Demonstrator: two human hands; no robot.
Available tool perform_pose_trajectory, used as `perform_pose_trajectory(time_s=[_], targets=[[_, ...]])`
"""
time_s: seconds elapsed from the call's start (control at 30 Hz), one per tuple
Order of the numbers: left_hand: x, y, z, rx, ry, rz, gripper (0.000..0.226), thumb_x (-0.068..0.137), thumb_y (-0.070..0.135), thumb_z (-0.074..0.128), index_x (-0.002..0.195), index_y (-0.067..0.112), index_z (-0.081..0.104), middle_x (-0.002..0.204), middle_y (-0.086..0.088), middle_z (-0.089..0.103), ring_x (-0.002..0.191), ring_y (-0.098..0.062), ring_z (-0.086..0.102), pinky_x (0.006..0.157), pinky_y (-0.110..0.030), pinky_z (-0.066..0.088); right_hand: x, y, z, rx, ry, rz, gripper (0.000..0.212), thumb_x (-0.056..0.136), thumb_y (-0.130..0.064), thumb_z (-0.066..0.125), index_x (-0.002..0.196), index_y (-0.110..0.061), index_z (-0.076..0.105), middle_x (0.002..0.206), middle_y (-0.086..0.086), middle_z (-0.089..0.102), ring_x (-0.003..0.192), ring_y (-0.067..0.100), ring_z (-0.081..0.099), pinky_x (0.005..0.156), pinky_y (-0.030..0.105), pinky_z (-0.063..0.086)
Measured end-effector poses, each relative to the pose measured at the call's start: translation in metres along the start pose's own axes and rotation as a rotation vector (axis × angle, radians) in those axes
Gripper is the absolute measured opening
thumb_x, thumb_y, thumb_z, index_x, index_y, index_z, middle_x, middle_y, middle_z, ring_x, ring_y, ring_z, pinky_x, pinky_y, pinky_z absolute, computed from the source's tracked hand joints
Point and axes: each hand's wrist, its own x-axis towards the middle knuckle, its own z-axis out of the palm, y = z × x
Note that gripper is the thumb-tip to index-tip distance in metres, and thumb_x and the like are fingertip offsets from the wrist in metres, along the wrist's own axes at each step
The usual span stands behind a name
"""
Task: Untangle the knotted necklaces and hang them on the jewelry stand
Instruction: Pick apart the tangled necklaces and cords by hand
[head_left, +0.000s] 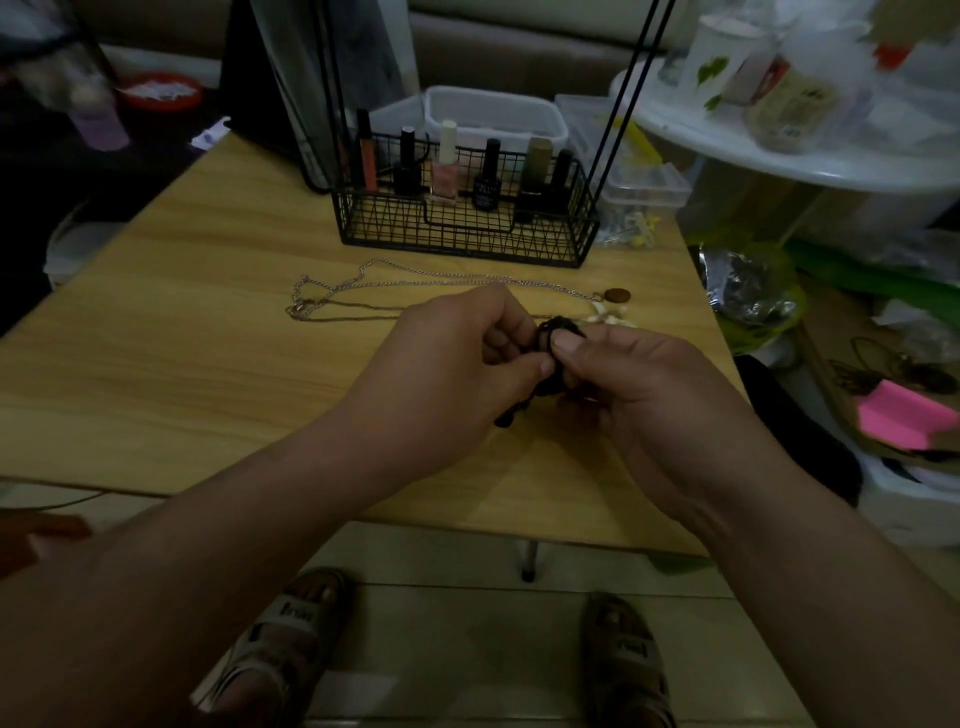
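Observation:
My left hand (457, 364) and my right hand (639, 384) meet above the wooden table (208, 312), both pinching a knotted black bead necklace (556, 332). A short end of it hangs below my left hand. Beyond my hands a thin silver chain necklace (395, 283) lies stretched across the table, ending in a round brown pendant (617, 295). A second thin chain (343, 310) lies beside it, and white shell-like pieces (608, 316) show just past my right hand. The jewelry stand's black wire basket base (462, 234) stands behind, its two black uprights (631, 98) rising out of view.
Several nail polish bottles (447, 166) stand in the basket. Clear plastic boxes (493, 117) sit behind and right of it. A white round table (800, 150) with jars is at right. Clutter and a pink paper (904, 415) lie on the floor right. My sandalled feet are below.

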Motion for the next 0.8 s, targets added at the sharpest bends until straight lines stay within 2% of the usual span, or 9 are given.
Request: perform_pose_trajectory(time_s=[0.1, 0.23, 0.3, 0.4, 0.5, 0.6, 0.7, 0.8], targets=[[0.000, 0.001, -0.001, -0.072, -0.030, -0.009, 0.007, 0.097, 0.023, 0.072, 0.103, 0.023, 0.072, 0.085, 0.009, 0.073, 0.080, -0.001, 0.070, 0.065, -0.017, 0.056, -0.002, -0.001, -0.001, -0.031, 0.033, -0.010, 0.020, 0.099, -0.020, 0.062, 0.092, -0.014, 0.080, 0.095, 0.008, 0.079, 0.093, 0.019, 0.071, 0.089, 0.037, 0.051], [-0.001, 0.004, -0.003, -0.123, -0.026, 0.000, 0.009, 0.099, 0.024, 0.068, 0.104, 0.021, 0.074, 0.084, 0.011, 0.072, 0.081, -0.002, 0.069, 0.065, -0.014, 0.053, -0.003, -0.002, -0.004, -0.126, 0.053, -0.039, 0.018, 0.100, -0.023, 0.063, 0.106, -0.019, 0.079, 0.104, 0.003, 0.079, 0.107, 0.025, 0.070, 0.096, 0.045, 0.051], [0.000, 0.003, -0.004, -0.117, -0.012, 0.014, 0.005, 0.099, 0.021, 0.069, 0.100, 0.019, 0.073, 0.081, 0.010, 0.070, 0.078, -0.003, 0.066, 0.063, -0.013, 0.049, -0.005, -0.003, -0.004, -0.161, 0.047, -0.057, 0.018, 0.100, -0.023, 0.063, 0.106, -0.022, 0.079, 0.103, 0.000, 0.079, 0.106, 0.019, 0.071, 0.093, 0.041, 0.052], [-0.001, 0.001, -0.004, -0.066, 0.025, 0.050, 0.005, 0.099, 0.020, 0.069, 0.095, 0.021, 0.072, 0.082, 0.009, 0.067, 0.079, -0.008, 0.063, 0.064, -0.018, 0.048, -0.008, -0.005, -0.002, -0.196, 0.060, -0.080, 0.017, 0.100, -0.023, 0.064, 0.104, -0.023, 0.080, 0.098, -0.004, 0.079, 0.097, 0.011, 0.071, 0.087, 0.033, 0.050], [-0.002, 0.002, -0.003, 0.038, 0.075, 0.077, 0.005, 0.098, 0.023, 0.069, 0.094, 0.025, 0.071, 0.094, 0.012, 0.063, 0.087, -0.007, 0.061, 0.069, -0.011, 0.044, -0.011, -0.005, 0.000, -0.246, 0.068, -0.100, 0.016, 0.100, -0.023, 0.064, 0.099, -0.020, 0.079, 0.090, -0.005, 0.078, 0.084, 0.002, 0.068, 0.079, 0.025, 0.048], [-0.001, 0.005, -0.005, -0.010, 0.053, -0.056, 0.008, 0.100, 0.029, 0.066, 0.092, 0.028, 0.069, 0.098, 0.011, 0.061, 0.089, -0.005, 0.059, 0.074, -0.013, 0.046, -0.010, -0.006, 0.002, -0.340, 0.094, -0.123, 0.015, 0.100, -0.027, 0.064, 0.096, -0.022, 0.078, 0.088, -0.006, 0.077, 0.080, 0.003, 0.068, 0.075, 0.024, 0.049], [0.004, 0.006, -0.012, -0.219, -0.079, -0.265, 0.019, 0.102, 0.035, 0.062, 0.087, 0.026, 0.069, 0.081, 0.008, 0.062, 0.080, -0.011, 0.058, 0.079, -0.038, 0.054, -0.008, -0.008, -0.001, -0.497, 0.155, -0.191, 0.013, 0.099, -0.030, 0.066, 0.092, -0.026, 0.076, 0.083, -0.004, 0.074, 0.077, 0.008, 0.066, 0.064, 0.020, 0.048], [0.007, 0.006, -0.019, -0.386, -0.180, -0.364, 0.021, 0.102, 0.029, 0.063, 0.084, 0.022, 0.071, 0.076, 0.001, 0.058, 0.075, -0.015, 0.053, 0.077, -0.037, 0.047, -0.009, -0.010, -0.001, -0.593, 0.165, -0.264, 0.012, 0.099, -0.027, 0.066, 0.089, -0.027, 0.073, 0.078, -0.004, 0.070, 0.075, 0.009, 0.062, 0.057, 0.018, 0.044]])
